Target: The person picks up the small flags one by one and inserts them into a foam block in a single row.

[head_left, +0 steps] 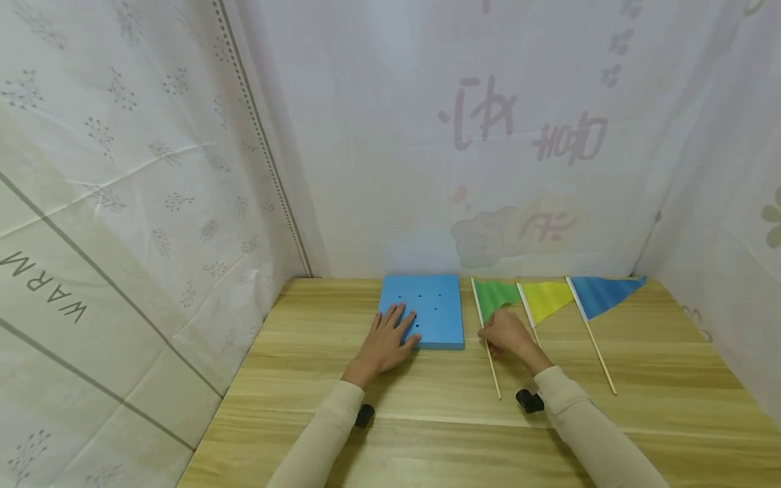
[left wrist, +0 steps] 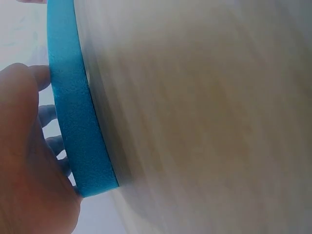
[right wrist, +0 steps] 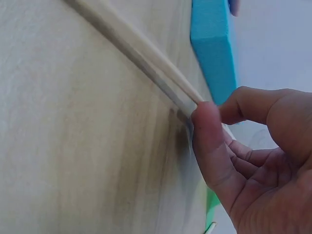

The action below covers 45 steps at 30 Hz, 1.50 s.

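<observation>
Wooden table (head_left: 427, 407) walled by white curtains (head_left: 122, 169). Left hand (head_left: 387, 342) flat, fingers straight, on the blue foam (head_left: 427, 305) near the back edge. Right hand (head_left: 506, 333) pinching the green flag (head_left: 497, 295) stick (right wrist: 146, 58), seemingly lifted, clear only at the wrist. Yellow flag (head_left: 546, 298), blue flag (head_left: 601, 293) lying beside; bare wood in front.

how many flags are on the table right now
3, side by side right of the blue foam block: green flag, its stick pinched by the right hand, yellow flag in the middle, blue flag farthest right.
</observation>
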### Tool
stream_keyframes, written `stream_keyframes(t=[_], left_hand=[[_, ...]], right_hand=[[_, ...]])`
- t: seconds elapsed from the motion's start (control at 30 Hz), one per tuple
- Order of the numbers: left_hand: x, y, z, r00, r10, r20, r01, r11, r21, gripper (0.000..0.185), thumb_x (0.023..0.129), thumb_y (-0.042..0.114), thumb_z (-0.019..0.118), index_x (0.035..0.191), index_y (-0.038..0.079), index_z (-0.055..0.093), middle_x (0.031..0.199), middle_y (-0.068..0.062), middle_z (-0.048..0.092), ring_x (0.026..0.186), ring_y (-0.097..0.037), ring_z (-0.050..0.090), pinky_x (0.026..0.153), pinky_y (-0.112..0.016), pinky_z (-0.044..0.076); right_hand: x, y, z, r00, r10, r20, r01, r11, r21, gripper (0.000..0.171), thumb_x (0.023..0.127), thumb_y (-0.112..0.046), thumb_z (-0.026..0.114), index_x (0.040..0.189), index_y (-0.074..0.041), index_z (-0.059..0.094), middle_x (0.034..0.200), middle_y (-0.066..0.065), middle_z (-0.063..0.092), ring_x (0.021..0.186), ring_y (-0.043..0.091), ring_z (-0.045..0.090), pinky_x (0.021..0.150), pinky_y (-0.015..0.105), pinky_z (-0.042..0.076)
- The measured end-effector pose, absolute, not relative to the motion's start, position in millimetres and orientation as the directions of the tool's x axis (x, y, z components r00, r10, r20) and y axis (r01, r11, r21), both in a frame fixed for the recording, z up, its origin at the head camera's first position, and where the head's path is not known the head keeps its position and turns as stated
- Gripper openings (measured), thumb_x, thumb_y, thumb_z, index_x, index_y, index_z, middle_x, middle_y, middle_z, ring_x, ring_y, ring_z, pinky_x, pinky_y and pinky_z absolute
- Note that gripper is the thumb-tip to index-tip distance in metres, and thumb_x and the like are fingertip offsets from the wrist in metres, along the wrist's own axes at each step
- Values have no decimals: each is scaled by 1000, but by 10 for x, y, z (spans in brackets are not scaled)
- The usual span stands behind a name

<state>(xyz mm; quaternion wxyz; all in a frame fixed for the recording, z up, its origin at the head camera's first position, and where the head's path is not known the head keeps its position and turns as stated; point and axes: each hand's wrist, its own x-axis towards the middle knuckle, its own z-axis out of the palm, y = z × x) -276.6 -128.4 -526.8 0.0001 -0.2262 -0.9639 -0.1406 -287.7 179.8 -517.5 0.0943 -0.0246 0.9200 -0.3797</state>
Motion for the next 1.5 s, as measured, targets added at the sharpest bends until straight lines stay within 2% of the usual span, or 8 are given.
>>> stream_keyframes(t=[0.13, 0.3, 0.5, 0.7, 1.03, 1.2, 1.3, 1.5], left_hand=[[-2783, -1284, -5271, -894, 444, 63, 443, 853, 275, 65, 113, 51, 44, 169, 19, 35, 179, -13, 21, 167, -35, 17, 135, -62, 14], [-2823, -1294, -5305, -893, 447, 61, 444, 848, 288, 65, 113, 50, 45, 169, 18, 34, 179, -13, 20, 167, -36, 15, 135, -62, 12], [-2844, -1309, -5344, -898, 437, 51, 431, 851, 300, 66, 113, 53, 44, 170, 21, 33, 179, -11, 19, 168, -34, 13, 135, -61, 10], [-2857, -1299, -5319, -898, 439, 38, 428, 850, 308, 67, 112, 53, 44, 170, 21, 32, 180, -11, 18, 168, -34, 12, 135, -61, 10], [-2814, -1309, -5341, -881, 465, 85, 464, 815, 348, 66, 113, 49, 45, 168, 15, 36, 178, -17, 22, 166, -41, 16, 133, -65, 11], [-2813, -1310, -5338, -883, 460, 89, 460, 815, 353, 65, 113, 48, 47, 168, 14, 37, 177, -18, 23, 166, -41, 16, 133, -65, 12], [-2824, -1311, -5363, -888, 455, 65, 449, 832, 326, 67, 113, 51, 44, 170, 18, 33, 179, -14, 19, 167, -37, 13, 134, -63, 10], [-2820, -1293, -5342, -894, 445, 51, 436, 841, 320, 65, 113, 51, 43, 169, 19, 34, 179, -13, 20, 167, -36, 13, 135, -62, 10]], right_hand=[[-2878, 1818, -5088, -982, -122, -145, 18, 700, -714, 34, 97, -10, 66, 63, -7, 64, 55, 5, 66, 46, 17, 65, 49, 26, 53], [-2917, 1839, -4965, -986, -123, -109, 11, 613, -790, 16, 99, -7, 64, 89, 5, 68, 73, 15, 73, 58, 21, 74, 60, 36, 66], [-2976, 1837, -4820, -993, -114, -14, -50, 545, -837, 14, 98, -7, 64, 93, 6, 66, 84, 24, 76, 65, 27, 78, 67, 43, 68], [-3022, 1789, -4655, -992, -117, 46, -99, 509, -855, 12, 101, -7, 65, 100, 5, 63, 94, 26, 73, 68, 22, 78, 75, 50, 68], [-3106, 1649, -4382, -988, -99, 115, -149, 478, -866, 13, 102, -11, 64, 104, 2, 64, 98, 24, 72, 76, 23, 77, 76, 44, 68], [-3165, 1495, -4231, -981, -88, 172, -193, 497, -846, 13, 101, -14, 63, 103, -1, 65, 97, 19, 72, 83, 34, 78, 71, 35, 68], [-3209, 1402, -4169, -977, -94, 190, -211, 498, -841, 12, 101, -14, 63, 104, -2, 65, 98, 18, 72, 88, 38, 79, 72, 35, 68], [-3333, 1215, -4082, -964, -85, 253, -259, 525, -811, 9, 98, -14, 64, 102, -6, 66, 94, 14, 75, 76, 21, 78, 69, 32, 66]])
